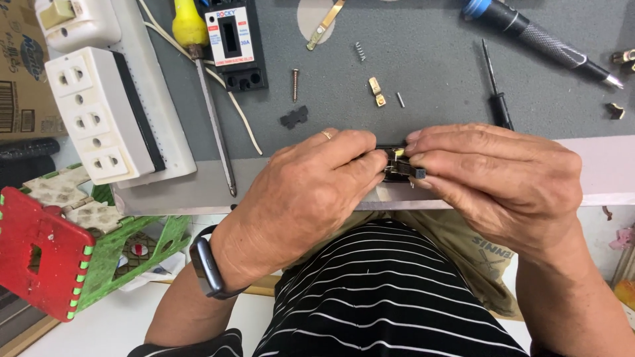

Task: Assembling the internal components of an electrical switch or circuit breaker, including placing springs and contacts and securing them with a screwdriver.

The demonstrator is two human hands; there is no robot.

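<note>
Both hands (pixel 397 178) — one small black part (pixel 399 166)

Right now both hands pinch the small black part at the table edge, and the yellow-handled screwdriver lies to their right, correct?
Not quite. The head view shows both hands, left and right, pinching the small black part, but the yellow-handled screwdriver lies to their left.

Your two hands meet at the near edge of the tabletop (pixel 430 59), left hand (pixel 301 198) and right hand (pixel 499 182) touching a small part (pixel 400 166) between them. Behind them lie a screw (pixel 295 84), a spring (pixel 360 51) and a brass clip (pixel 377 91). A screwdriver (pixel 205 92) lies to your left, beside a breaker (pixel 235 46); a socket block (pixel 99 112) sits farther left. A pen-shaped tool (pixel 539 39) lies far right.
</note>
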